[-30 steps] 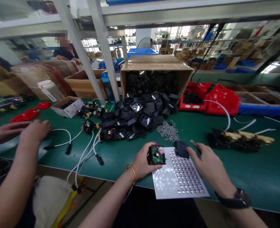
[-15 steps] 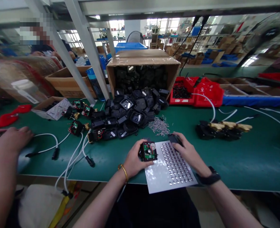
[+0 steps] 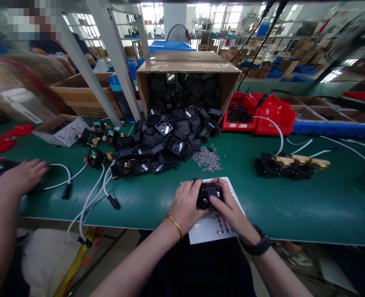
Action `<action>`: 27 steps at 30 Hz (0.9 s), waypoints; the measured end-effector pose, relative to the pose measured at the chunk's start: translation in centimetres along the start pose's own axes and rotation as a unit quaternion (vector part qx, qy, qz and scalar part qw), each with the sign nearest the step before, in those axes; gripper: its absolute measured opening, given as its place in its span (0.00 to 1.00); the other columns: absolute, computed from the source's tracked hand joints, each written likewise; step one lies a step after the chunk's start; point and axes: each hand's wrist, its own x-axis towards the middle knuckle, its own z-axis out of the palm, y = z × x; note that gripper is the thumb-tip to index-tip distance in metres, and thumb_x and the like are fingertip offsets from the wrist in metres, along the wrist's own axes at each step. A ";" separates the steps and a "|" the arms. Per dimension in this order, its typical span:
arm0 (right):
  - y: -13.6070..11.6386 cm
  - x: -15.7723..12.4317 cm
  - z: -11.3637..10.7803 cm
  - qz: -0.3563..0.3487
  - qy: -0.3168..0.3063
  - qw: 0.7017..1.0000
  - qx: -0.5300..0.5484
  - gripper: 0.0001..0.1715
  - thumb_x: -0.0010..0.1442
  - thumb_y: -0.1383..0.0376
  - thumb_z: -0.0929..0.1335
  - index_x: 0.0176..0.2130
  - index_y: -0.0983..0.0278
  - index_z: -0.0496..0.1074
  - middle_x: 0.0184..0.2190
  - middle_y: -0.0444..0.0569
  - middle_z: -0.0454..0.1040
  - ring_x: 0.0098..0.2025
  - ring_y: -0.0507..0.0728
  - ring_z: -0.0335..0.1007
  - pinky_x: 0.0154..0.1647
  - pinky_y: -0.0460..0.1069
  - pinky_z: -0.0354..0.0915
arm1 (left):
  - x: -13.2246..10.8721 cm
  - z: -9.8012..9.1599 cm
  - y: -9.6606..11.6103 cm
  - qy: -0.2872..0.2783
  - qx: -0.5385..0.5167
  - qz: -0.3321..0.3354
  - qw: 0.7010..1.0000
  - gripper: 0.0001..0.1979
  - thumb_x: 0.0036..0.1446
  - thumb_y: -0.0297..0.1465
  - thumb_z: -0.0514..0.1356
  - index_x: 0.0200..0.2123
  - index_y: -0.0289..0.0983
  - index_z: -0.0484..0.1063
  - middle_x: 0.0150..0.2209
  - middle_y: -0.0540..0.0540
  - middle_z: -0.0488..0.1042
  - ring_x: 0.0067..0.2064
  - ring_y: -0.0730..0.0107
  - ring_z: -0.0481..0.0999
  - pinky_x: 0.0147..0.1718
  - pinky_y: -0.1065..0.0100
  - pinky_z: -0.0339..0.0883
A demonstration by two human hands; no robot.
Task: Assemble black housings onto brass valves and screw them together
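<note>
Over a white sheet (image 3: pixel 197 234) with rows of small round shiny pieces, my two hands meet. My left hand (image 3: pixel 186 204) is closed around a black housing (image 3: pixel 202 200), holding it from the left. My right hand (image 3: pixel 231 211) grips a small black cover (image 3: pixel 212 191), its thumb on the near side, against the housing's right part. The circuit board inside the housing is mostly hidden by the cover and fingers. Beyond the sheet lies a pile of small metal screws (image 3: pixel 206 159).
A heap of black housings (image 3: pixel 182 130) spills from a cardboard box (image 3: pixel 188 62). Red bins (image 3: pixel 271 113) stand right of it, with brass-fitted black units (image 3: pixel 289 167) in front. White cables (image 3: pixel 103 194) and a co-worker's hand (image 3: pixel 27 175) are at the left.
My right hand has brought the black cover left from the sheet's far edge onto the housing. My left hand has moved slightly right, and the housing has turned in it.
</note>
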 end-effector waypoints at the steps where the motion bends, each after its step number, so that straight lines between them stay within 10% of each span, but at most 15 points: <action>1: -0.2 0.0 0.2 -0.030 -0.007 0.998 -0.063 0.25 0.60 0.55 0.62 0.53 0.61 0.55 0.49 0.52 0.63 0.47 0.59 0.63 0.46 0.52 0.64 | 0.0 0.0 -0.2 0.002 -0.006 0.005 1.000 0.32 0.44 0.34 0.66 0.53 0.39 0.57 0.46 0.43 0.66 0.47 0.56 0.65 0.48 0.54 0.61; 6: -1.1 0.4 1.6 -0.065 -0.019 0.979 -0.191 0.29 0.61 0.57 0.61 0.58 0.63 0.51 0.56 0.57 0.58 0.57 0.62 0.53 0.58 0.61 0.53 | 0.0 -0.8 -1.3 0.010 -0.057 0.011 0.998 0.33 0.44 0.27 0.63 0.54 0.42 0.56 0.47 0.45 0.66 0.49 0.57 0.64 0.50 0.55 0.58; 15: -1.8 0.0 4.6 0.102 -0.014 0.988 0.114 0.27 0.54 0.52 0.68 0.46 0.66 0.65 0.40 0.54 0.72 0.44 0.63 0.68 0.43 0.57 0.67 | -1.4 -2.3 -4.4 -0.025 -0.323 -0.002 0.946 0.36 0.41 0.28 0.67 0.52 0.40 0.52 0.50 0.43 0.61 0.49 0.63 0.66 0.49 0.63 0.62; 27: -1.2 -0.4 6.2 0.100 0.031 0.989 0.101 0.28 0.48 0.55 0.72 0.45 0.66 0.64 0.43 0.55 0.70 0.46 0.62 0.66 0.44 0.53 0.64 | -1.3 -2.5 -5.3 -0.072 -0.373 0.004 0.925 0.37 0.41 0.30 0.68 0.51 0.42 0.52 0.48 0.44 0.62 0.47 0.63 0.68 0.46 0.63 0.64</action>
